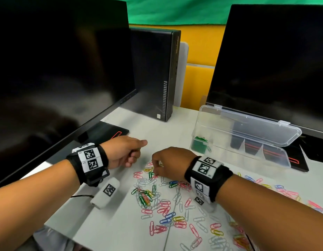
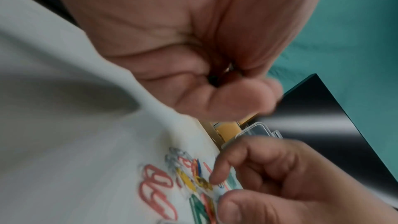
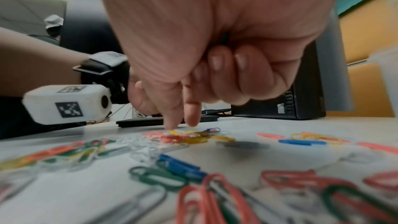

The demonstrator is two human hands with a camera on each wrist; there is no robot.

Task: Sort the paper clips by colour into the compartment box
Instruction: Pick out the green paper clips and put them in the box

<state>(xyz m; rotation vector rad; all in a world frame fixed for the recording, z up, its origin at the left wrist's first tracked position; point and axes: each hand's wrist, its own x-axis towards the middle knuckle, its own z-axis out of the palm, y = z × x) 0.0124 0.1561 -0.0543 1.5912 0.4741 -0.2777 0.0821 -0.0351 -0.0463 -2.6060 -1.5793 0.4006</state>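
Paper clips [image 1: 157,201] in several colours lie scattered over the white desk. The clear compartment box [image 1: 282,154] stands open at the back right, and green clips [image 1: 200,144] fill its leftmost compartment. My right hand [image 1: 157,169] reaches down into the far end of the pile. Its thumb and forefinger [image 3: 191,120] pinch at a pale clip [image 2: 221,187], and its other fingers are curled into the palm. My left hand [image 1: 133,154] hovers just left of it as a fist, thumb laid along the forefinger. Nothing held shows plainly in the left hand [image 2: 226,83].
A dark monitor [image 1: 57,69] stands at the left and another monitor [image 1: 274,60] behind the box. A black PC tower [image 1: 157,73] is between them. The box lid [image 1: 247,124] leans back towards the right monitor. More clips [image 1: 283,192] trail off under my right forearm.
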